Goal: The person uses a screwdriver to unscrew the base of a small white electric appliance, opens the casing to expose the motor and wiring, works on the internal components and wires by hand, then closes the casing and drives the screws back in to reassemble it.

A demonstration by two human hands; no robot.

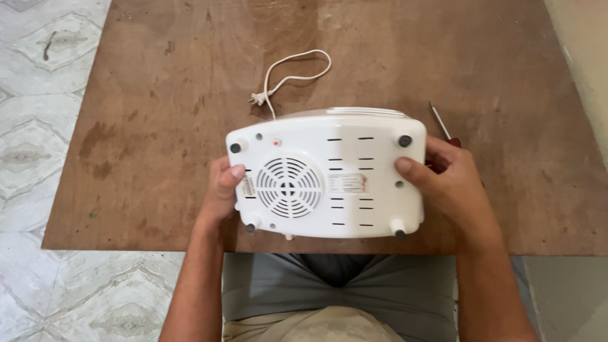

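I grip the upturned white appliance at frame centre, left hand and right hand clamping its sides; base unopened, screwdriver untouched.

The appliance is white moulded plastic, smooth with a soft sheen, its round grille cut from the same plastic; the small feet look like dark rubber. Its cord has a smooth white sheath. The tabletop is bare brown wood board, matt, stained and scuffed. The screwdriver has a thin shiny metal shaft. The floor is patterned tile, faintly glossy.
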